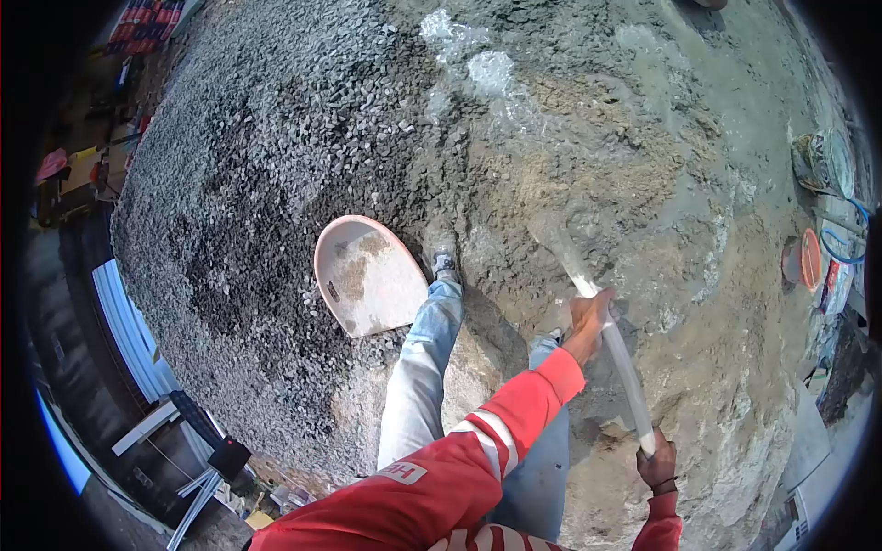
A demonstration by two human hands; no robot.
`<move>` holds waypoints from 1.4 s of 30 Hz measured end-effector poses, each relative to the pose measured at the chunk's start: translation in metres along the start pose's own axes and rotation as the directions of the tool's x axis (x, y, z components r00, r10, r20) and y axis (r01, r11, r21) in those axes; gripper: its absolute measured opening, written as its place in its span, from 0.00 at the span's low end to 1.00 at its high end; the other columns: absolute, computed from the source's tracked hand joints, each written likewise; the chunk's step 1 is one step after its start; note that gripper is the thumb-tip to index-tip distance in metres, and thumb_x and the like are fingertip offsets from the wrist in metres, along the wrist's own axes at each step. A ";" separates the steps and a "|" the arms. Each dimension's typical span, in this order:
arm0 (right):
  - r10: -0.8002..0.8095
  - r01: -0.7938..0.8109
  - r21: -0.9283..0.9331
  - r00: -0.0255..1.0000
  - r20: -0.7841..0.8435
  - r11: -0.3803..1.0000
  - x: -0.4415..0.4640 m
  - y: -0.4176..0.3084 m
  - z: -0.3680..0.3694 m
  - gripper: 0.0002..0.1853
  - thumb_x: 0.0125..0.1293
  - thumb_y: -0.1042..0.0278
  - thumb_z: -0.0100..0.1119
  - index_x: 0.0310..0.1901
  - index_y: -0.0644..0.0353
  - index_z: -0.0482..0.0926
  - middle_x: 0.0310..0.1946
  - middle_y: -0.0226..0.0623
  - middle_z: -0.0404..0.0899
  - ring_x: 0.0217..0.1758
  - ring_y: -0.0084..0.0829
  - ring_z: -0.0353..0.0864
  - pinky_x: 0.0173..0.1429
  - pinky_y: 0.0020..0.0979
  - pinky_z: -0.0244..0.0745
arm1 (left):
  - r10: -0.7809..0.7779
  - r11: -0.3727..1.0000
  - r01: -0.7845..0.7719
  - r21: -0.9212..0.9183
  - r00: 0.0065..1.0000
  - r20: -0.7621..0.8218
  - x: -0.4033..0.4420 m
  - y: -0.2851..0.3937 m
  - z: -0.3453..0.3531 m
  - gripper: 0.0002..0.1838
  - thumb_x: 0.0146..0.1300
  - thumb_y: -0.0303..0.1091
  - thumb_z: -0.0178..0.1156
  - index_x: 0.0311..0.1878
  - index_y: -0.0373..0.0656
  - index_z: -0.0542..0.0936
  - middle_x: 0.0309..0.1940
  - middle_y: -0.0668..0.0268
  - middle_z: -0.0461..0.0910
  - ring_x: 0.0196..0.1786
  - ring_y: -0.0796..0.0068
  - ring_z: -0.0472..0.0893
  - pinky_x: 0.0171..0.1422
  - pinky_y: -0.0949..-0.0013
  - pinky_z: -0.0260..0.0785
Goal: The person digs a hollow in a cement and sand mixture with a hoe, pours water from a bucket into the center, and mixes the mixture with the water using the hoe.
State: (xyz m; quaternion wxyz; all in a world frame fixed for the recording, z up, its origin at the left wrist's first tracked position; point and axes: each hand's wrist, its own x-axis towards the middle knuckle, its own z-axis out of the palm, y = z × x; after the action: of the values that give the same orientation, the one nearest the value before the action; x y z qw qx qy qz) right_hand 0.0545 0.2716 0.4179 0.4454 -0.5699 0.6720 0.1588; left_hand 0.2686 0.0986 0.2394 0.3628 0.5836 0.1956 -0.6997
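Observation:
My left hand (589, 320) is wrapped around the upper-middle part of a long-handled tool (627, 367) with a pale, dusty shaft. Lower right, my right hand (657, 459) closes on the shaft's near end. The tool's head reaches the sandy ground ahead of my feet and blends with it, so I cannot tell whether it is a shovel or a hoe. Left of my leg, a scoop-shaped pan (390, 294) with a pinkish rim lies on the gravel, with some sand stuck inside. Neither hand touches it.
Grey gravel (266, 119) spreads across the left; damp sand (588, 138) lies ahead and right, with white powder patches (491, 72). At the right edge are a dirty bucket (820, 163), an orange tub (809, 260) and a blue hose (841, 253). Metal bars (197, 482) stand lower left.

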 end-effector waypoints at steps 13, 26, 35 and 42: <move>-0.051 0.237 0.531 0.939 -0.340 0.814 0.254 -0.254 0.175 0.22 0.55 0.72 0.60 0.52 0.68 0.72 0.35 0.57 0.79 0.39 0.53 0.81 0.43 0.43 0.74 | 0.830 0.226 -0.692 0.686 0.505 0.236 0.128 0.288 -0.037 0.16 0.58 0.31 0.63 0.45 0.33 0.70 0.24 0.58 0.78 0.20 0.67 0.78 0.22 0.66 0.71; -0.042 0.057 0.578 0.998 -0.041 0.814 0.269 -0.323 0.192 0.24 0.50 0.71 0.61 0.51 0.66 0.73 0.40 0.57 0.79 0.46 0.54 0.78 0.51 0.46 0.74 | 0.713 0.223 -0.051 0.973 0.690 -0.127 0.232 0.291 -0.163 0.29 0.48 0.31 0.64 0.53 0.30 0.68 0.44 0.41 0.79 0.48 0.45 0.81 0.52 0.54 0.76; -0.003 -0.024 0.107 0.970 0.245 0.994 0.170 -0.232 0.171 0.26 0.52 0.67 0.62 0.55 0.59 0.69 0.41 0.55 0.80 0.46 0.56 0.80 0.51 0.50 0.75 | 0.365 0.789 -0.102 0.606 0.872 -0.327 0.176 0.145 -0.272 0.06 0.53 0.29 0.56 0.27 0.37 0.74 0.17 0.61 0.72 0.14 0.65 0.72 0.17 0.61 0.67; -0.416 0.423 -0.057 0.904 0.098 0.904 0.183 -0.132 0.057 0.19 0.50 0.66 0.63 0.43 0.63 0.71 0.32 0.50 0.80 0.37 0.57 0.79 0.44 0.49 0.75 | 0.356 0.934 -0.292 0.206 0.817 -0.453 0.137 0.095 -0.168 0.08 0.58 0.27 0.52 0.35 0.30 0.70 0.19 0.59 0.71 0.15 0.68 0.72 0.18 0.63 0.68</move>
State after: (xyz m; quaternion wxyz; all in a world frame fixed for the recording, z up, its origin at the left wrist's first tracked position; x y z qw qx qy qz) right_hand 0.2066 0.1591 0.2821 0.4745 -0.7107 0.5079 0.1085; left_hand 0.4440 0.1149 0.0814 0.3781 0.7861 0.1326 -0.4705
